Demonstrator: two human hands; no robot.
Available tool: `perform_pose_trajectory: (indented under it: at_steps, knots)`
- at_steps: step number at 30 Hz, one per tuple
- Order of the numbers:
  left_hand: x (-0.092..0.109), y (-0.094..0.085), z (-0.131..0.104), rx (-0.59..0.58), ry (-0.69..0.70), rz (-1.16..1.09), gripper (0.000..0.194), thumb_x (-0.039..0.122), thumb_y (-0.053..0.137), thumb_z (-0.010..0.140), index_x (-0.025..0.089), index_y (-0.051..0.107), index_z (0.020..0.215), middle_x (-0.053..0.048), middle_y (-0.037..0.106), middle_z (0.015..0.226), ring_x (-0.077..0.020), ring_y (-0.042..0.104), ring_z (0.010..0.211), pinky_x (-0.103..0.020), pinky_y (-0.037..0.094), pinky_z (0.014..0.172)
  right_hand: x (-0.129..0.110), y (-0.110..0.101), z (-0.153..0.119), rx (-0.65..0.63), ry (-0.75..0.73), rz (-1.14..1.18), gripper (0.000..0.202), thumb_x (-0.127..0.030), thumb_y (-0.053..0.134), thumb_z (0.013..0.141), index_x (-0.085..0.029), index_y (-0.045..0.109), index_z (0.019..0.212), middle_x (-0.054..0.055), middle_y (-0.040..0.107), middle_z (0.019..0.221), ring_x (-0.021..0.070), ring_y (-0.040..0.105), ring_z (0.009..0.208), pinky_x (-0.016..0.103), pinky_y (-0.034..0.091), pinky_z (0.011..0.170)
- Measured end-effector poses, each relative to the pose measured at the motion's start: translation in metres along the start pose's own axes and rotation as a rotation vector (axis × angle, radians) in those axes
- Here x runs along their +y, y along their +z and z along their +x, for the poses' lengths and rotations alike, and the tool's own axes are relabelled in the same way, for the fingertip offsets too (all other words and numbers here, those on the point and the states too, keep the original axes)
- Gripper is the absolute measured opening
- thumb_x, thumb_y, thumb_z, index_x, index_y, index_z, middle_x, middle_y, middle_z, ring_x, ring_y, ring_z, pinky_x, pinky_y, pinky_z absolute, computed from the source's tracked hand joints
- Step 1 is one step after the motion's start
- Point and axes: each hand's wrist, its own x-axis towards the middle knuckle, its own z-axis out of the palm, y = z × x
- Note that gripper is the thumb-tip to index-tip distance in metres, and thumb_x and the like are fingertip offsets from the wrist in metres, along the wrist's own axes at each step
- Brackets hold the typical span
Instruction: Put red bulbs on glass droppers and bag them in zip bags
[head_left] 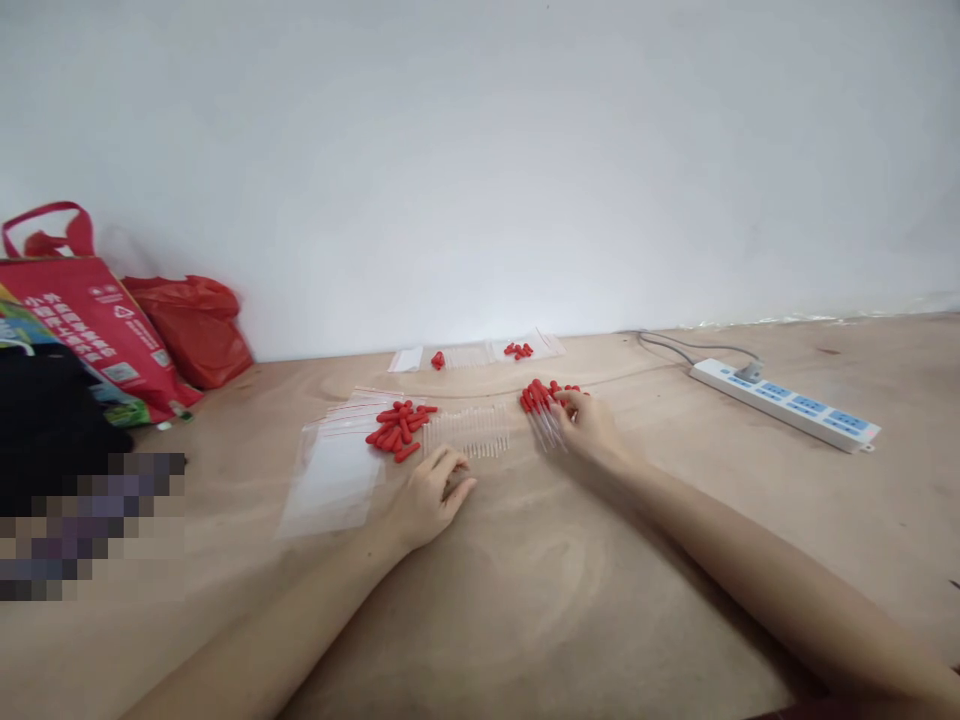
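My left hand (435, 495) rests on the wooden table with its fingers loosely bent and the thumb apart, holding nothing. Just beyond it lies a row of clear glass dropper tubes (469, 432), side by side. To their left is a heap of red rubber bulbs (397, 428), partly on a stack of clear zip bags (334, 470). My right hand (586, 425) is closed in a pinch at a group of droppers (538, 405), clear tubes with red bulbs on their ends. Its fingers partly hide the dropper they hold and more red bulbs behind.
Near the wall lie zip bags (469, 356) with tubes and red bulbs. A white power strip (784, 405) with a plugged-in grey cable stands at the right. On the left are a red printed bag (97, 330), a red plastic bag (191, 330) and a black item (52, 430).
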Motion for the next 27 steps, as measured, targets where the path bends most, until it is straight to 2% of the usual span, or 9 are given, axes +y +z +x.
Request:
perform_pose_trajectory:
  at_steps: [2, 5, 9, 15, 27]
  knots:
    - [0.002, -0.001, 0.001, -0.053, -0.012, -0.018, 0.002, 0.019, 0.046, 0.081, 0.018, 0.047, 0.081, -0.001, 0.049, 0.08, -0.0101, 0.05, 0.059, -0.024, 0.045, 0.058, 0.003, 0.001, 0.009, 0.015, 0.101, -0.05, 0.03, -0.028, 0.039, 0.082, -0.015, 0.059, 0.101, 0.007, 0.065, 0.078, 0.0159, 0.057, 0.068, 0.024, 0.035, 0.06]
    - [0.004, -0.003, 0.002, -0.078, -0.035, -0.027, 0.005, 0.019, 0.045, 0.081, 0.017, 0.049, 0.078, -0.001, 0.048, 0.078, -0.0103, 0.051, 0.06, -0.024, 0.044, 0.059, 0.001, 0.006, 0.015, -0.005, 0.14, -0.191, 0.027, -0.026, 0.042, 0.08, -0.019, 0.06, 0.099, 0.007, 0.066, 0.082, 0.0189, 0.058, 0.075, 0.028, 0.035, 0.067]
    - [0.004, -0.003, 0.002, -0.085, -0.035, -0.046, 0.008, 0.019, 0.045, 0.081, 0.016, 0.05, 0.074, -0.002, 0.049, 0.078, -0.0107, 0.05, 0.062, -0.024, 0.044, 0.06, -0.005, 0.014, 0.012, -0.043, 0.133, -0.306, 0.025, -0.024, 0.041, 0.079, -0.022, 0.061, 0.093, 0.006, 0.066, 0.082, 0.0209, 0.058, 0.082, 0.034, 0.031, 0.079]
    - [0.003, -0.002, 0.003, -0.088, -0.044, -0.053, 0.01, 0.02, 0.046, 0.081, 0.016, 0.052, 0.074, -0.002, 0.049, 0.077, -0.0109, 0.05, 0.061, -0.025, 0.044, 0.059, -0.016, 0.022, 0.014, -0.046, 0.134, -0.35, 0.024, -0.027, 0.042, 0.078, -0.019, 0.06, 0.093, 0.008, 0.066, 0.083, 0.0215, 0.055, 0.088, 0.035, 0.026, 0.085]
    - [0.004, -0.003, 0.003, -0.089, -0.039, -0.053, 0.011, 0.02, 0.045, 0.081, 0.017, 0.052, 0.073, -0.002, 0.049, 0.076, -0.0111, 0.051, 0.061, -0.025, 0.045, 0.06, -0.019, 0.025, 0.013, -0.029, 0.089, -0.399, 0.029, -0.034, 0.04, 0.08, -0.015, 0.055, 0.097, 0.011, 0.065, 0.084, 0.0247, 0.055, 0.088, 0.039, 0.023, 0.082]
